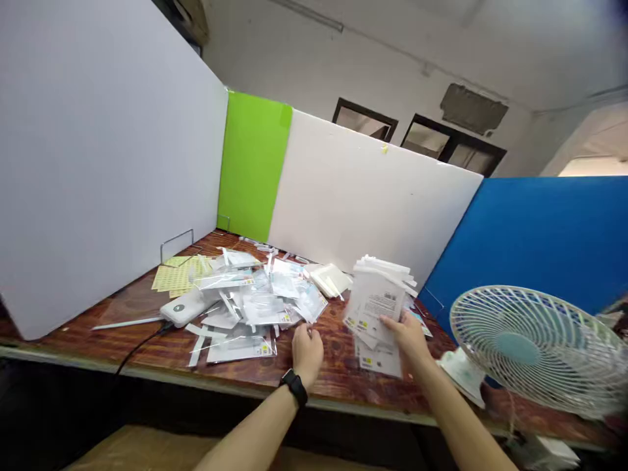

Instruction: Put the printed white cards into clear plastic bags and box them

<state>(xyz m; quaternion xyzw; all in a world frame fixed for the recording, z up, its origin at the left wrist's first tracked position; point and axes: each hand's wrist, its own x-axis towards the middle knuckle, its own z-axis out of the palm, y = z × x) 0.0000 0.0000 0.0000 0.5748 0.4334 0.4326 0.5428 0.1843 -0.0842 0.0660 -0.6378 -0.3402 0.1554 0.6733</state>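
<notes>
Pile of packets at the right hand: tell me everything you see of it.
The pile is flat, whitish packets, apparently thin plastic, stacked loosely and unevenly. White strips fan out along the far end; the top face carries small dark print and a yellow mark. Lower packets jut out toward the near side. It lies on the brown table, with the right hand touching its right side; how firmly, I can't tell.

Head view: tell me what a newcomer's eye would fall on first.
Probably the blue panel at right and the green panel at the back left. Next, the pale fan at the right of the table. Then the heap of packets beside the left hand, and the packet stack at the right hand.
</notes>
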